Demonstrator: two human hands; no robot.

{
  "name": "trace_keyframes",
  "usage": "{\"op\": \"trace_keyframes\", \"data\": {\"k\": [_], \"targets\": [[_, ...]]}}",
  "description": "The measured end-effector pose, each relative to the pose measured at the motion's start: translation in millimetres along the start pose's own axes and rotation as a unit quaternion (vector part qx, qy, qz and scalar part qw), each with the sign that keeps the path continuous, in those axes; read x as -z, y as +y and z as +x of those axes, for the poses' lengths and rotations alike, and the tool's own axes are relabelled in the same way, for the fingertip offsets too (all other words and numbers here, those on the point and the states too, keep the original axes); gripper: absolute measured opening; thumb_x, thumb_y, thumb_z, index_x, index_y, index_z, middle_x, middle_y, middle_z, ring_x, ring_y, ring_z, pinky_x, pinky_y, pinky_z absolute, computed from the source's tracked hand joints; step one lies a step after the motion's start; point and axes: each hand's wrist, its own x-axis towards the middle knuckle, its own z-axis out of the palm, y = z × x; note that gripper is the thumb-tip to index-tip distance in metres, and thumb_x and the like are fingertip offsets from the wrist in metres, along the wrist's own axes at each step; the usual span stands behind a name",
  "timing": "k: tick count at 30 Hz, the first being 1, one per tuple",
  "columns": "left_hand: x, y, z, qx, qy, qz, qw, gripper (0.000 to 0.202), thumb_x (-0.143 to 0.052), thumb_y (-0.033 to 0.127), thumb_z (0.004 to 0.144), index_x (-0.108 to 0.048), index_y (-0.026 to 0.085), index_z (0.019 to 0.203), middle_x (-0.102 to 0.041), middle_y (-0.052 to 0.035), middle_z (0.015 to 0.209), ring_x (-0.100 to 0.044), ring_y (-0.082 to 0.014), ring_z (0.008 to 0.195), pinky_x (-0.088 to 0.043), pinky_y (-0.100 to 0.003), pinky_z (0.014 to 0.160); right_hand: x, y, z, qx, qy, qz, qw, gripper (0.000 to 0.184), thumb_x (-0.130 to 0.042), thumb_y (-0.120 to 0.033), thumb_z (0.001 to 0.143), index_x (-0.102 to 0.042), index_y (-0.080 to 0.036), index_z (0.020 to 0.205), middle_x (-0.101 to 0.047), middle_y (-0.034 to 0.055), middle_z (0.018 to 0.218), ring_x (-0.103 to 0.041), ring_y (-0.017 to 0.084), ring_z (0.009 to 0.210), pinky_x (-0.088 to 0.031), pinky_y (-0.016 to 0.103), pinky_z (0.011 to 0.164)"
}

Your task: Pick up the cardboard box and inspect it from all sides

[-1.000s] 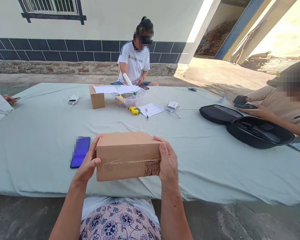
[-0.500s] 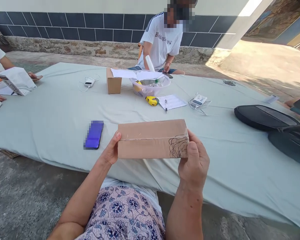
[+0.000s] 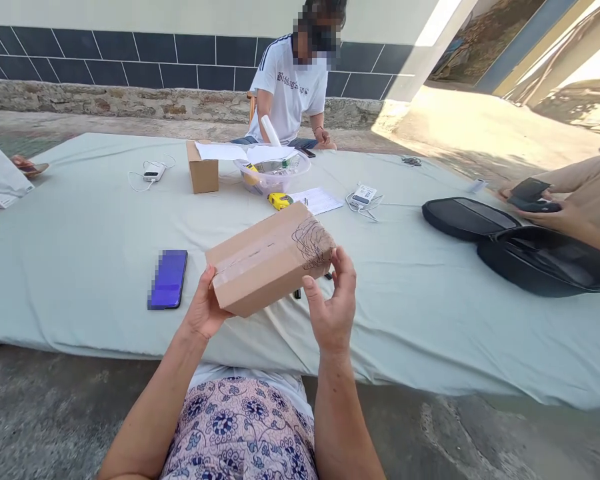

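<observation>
Item: taped cardboard box [image 3: 270, 257], tilted above the phone [image 3: 169, 279]; our left hand [image 3: 203, 313] alone clasps its low corner, right hand [image 3: 333, 308] open alongside—we risk dropping it.

We see bare sheet [image 3: 80, 267] left of the phone [image 3: 169, 279], and more bare sheet right of our box [image 3: 270, 257]. The black case [image 3: 530, 250] blocks the far right. A small box [image 3: 203, 170], bowl [image 3: 273, 175] and tape measure [image 3: 280, 200] crowd the back.

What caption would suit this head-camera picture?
Both hands, left hand and right hand, tilt a taped cardboard box above a cloth-covered table.
</observation>
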Motion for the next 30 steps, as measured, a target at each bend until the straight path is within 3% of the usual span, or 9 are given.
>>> {"op": "trace_keyframes", "data": {"k": [6,11,15,19,25,28,30], "targets": [[-8.1,-2.8,-3.1,0.013,0.024,-0.006,1.0,0.073,-0.073,0.071,0.076,-0.058,0.034,0.138,-0.061,-0.0094,0.142,-0.066,-0.0293,0.101,-0.062,-0.044,0.07,-14.0,-18.8,-11.4,0.07,-0.038,-0.049,0.996,0.114,-0.071,-0.07,0.083,-0.003,-0.032,0.166,-0.021,0.0197,0.171,-0.023,0.042,0.158,-0.028,0.072,0.12],[-11.8,-9.3,-3.3,-0.003,0.002,-0.037,0.999,0.07,-0.071,0.065,0.082,-0.057,0.032,0.142,-0.064,-0.0087,0.14,-0.067,-0.029,0.109,-0.061,-0.04,0.082,-30.3,-35.0,-21.0,0.147,-0.075,-0.088,0.982,0.124,-0.069,-0.08,0.077,0.003,-0.031,0.166,-0.014,0.0221,0.172,-0.017,0.047,0.159,-0.029,0.077,0.118],[-12.5,-12.5,-5.0,-0.03,-0.014,-0.04,0.999,0.066,-0.071,0.06,0.086,-0.058,0.028,0.142,-0.067,-0.0083,0.137,-0.065,-0.0293,0.118,-0.06,-0.038,0.089,-33.6,-39.4,-22.8,0.178,-0.058,-0.119,0.975,0.124,-0.071,-0.078,0.077,0.002,-0.032,0.166,-0.012,0.0219,0.172,-0.015,0.049,0.158,-0.03,0.078,0.115],[-9.5,-10.5,-7.7,-0.031,-0.013,0.002,0.999,0.067,-0.071,0.063,0.084,-0.059,0.03,0.141,-0.069,-0.0086,0.135,-0.067,-0.0308,0.114,-0.061,-0.037,0.076,-30.9,-37.9,-19.4,0.184,-0.039,-0.133,0.973,0.121,-0.069,-0.078,0.078,0.0,-0.033,0.166,-0.014,0.0214,0.171,-0.016,0.049,0.158,-0.03,0.079,0.115],[12.7,0.8,-1.1,-0.025,-0.046,0.007,0.999,0.072,-0.077,0.054,0.083,-0.054,0.03,0.147,-0.074,-0.0073,0.129,-0.071,-0.028,0.112,-0.06,-0.032,0.076,-12.2,-26.3,-6.1,0.147,0.037,-0.13,0.98,0.113,-0.07,-0.074,0.081,-0.007,-0.035,0.165,-0.018,0.0202,0.17,-0.019,0.046,0.158,-0.031,0.076,0.116],[24.6,5.8,2.7,-0.027,-0.067,-0.006,0.997,0.074,-0.08,0.052,0.082,-0.055,0.029,0.148,-0.076,-0.0066,0.126,-0.072,-0.0275,0.111,-0.06,-0.03,0.08,0.1,-20.2,-0.2,0.085,0.048,-0.074,0.992,0.103,-0.074,-0.067,0.083,-0.019,-0.033,0.164,-0.033,0.0191,0.166,-0.034,0.041,0.154,-0.037,0.069,0.117],[28.3,7.8,3.3,-0.023,-0.071,0.002,0.997,0.073,-0.078,0.055,0.083,-0.056,0.029,0.147,-0.076,-0.0064,0.128,-0.071,-0.0293,0.117,-0.06,-0.034,0.088,5.1,-18.4,2.5,0.034,0.028,-0.011,0.999,0.081,-0.07,-0.062,0.089,-0.038,-0.029,0.156,-0.052,0.0169,0.153,-0.052,0.036,0.142,-0.046,0.06,0.113]]}}
